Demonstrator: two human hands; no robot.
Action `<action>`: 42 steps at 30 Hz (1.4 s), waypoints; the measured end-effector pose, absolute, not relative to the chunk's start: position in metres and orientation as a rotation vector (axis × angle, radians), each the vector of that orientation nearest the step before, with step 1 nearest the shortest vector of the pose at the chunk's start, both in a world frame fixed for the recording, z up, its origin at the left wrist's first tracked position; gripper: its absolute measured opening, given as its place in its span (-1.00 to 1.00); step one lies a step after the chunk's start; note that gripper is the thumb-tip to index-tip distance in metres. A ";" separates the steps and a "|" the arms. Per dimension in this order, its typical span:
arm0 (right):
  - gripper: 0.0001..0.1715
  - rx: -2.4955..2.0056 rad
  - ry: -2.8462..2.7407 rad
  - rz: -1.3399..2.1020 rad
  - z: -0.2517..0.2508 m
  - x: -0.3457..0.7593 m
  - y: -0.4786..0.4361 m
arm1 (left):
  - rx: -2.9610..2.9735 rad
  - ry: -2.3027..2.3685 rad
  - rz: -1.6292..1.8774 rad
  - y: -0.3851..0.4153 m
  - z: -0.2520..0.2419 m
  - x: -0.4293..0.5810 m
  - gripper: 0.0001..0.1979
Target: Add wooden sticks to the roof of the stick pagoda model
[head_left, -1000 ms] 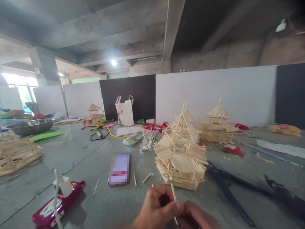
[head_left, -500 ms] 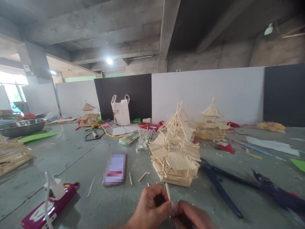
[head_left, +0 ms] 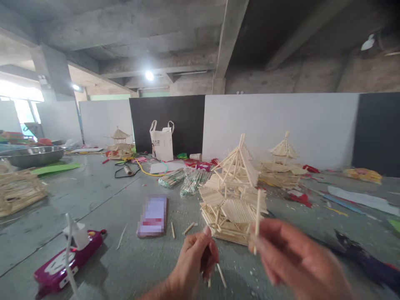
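My right hand (head_left: 293,250) pinches a thin wooden stick (head_left: 258,218) upright between thumb and fingers, in front of the right side of a pagoda model (head_left: 233,208) built of such sticks. Lower and to the left, my left hand (head_left: 195,258) is closed with its fingers curled and the thumb pointing up. Whether anything sits inside those fingers is hidden. Just right of it, a loose stick (head_left: 221,276) shows at a slant. The model stands upright, with a pointed, partly covered top roof above a wider slatted lower roof.
A phone (head_left: 153,216) and short stick pieces (head_left: 188,228) lie left of the model. Further left is a purple power strip (head_left: 70,260) with a white plug. Bagged sticks (head_left: 193,181), a tote bag (head_left: 161,143) and another pagoda (head_left: 284,162) stand behind. At right lies a dark blue tool (head_left: 365,258).
My hands have come apart. The right hand has risen and moved right, bringing the stick upright, while the left stays low near the model. The view has shifted slightly.
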State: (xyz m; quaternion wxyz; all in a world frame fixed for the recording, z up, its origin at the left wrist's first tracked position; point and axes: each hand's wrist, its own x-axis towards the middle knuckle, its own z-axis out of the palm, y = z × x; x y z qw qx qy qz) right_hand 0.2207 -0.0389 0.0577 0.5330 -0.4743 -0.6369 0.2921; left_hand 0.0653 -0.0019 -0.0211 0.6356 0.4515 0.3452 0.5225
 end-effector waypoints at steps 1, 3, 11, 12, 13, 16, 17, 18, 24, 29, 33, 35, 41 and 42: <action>-0.77 -1.087 -1.550 0.653 0.073 0.223 -0.032 | 1.022 0.788 1.197 -0.001 -0.021 0.066 -0.46; -0.77 -1.016 -1.627 0.555 0.099 0.228 -0.012 | 1.020 0.799 1.199 -0.001 -0.021 0.066 -0.46; -0.73 -1.218 -1.579 0.131 0.129 0.242 0.055 | 0.982 0.870 1.161 0.006 -0.023 0.067 -0.44; -0.74 -1.231 -1.577 0.131 0.127 0.243 0.057 | 0.982 0.872 1.149 0.007 -0.024 0.067 -0.43; -0.74 -1.234 -1.577 0.147 0.125 0.243 0.058 | 0.987 0.875 1.140 0.008 -0.025 0.067 -0.43; -0.75 -1.226 -1.597 0.223 0.119 0.240 0.059 | 1.015 0.880 1.132 0.008 -0.026 0.068 -0.44; -0.75 -1.230 -1.611 0.235 0.117 0.238 0.059 | 1.025 0.879 1.131 0.008 -0.026 0.068 -0.44; -0.74 -1.243 -1.628 0.233 0.116 0.236 0.060 | 1.031 0.877 1.130 0.007 -0.026 0.068 -0.44; -0.72 -1.388 -1.711 0.100 0.111 0.225 0.063 | 1.054 0.889 1.113 0.010 -0.030 0.067 -0.45; -0.64 -1.434 -1.706 0.011 0.112 0.221 0.063 | 1.093 0.854 1.072 0.011 -0.031 0.067 -0.47; -0.62 -1.436 -1.714 -0.006 0.112 0.222 0.063 | 1.085 0.860 1.086 0.008 -0.028 0.068 -0.49; -0.62 -1.436 -1.717 -0.006 0.113 0.223 0.062 | 1.069 0.869 1.089 0.006 -0.027 0.069 -0.49; -0.63 -1.450 -1.728 -0.033 0.115 0.222 0.063 | 1.061 0.882 1.068 0.008 -0.029 0.068 -0.48; -0.62 -1.456 -1.729 -0.045 0.115 0.221 0.063 | 1.069 0.877 1.064 0.009 -0.029 0.068 -0.48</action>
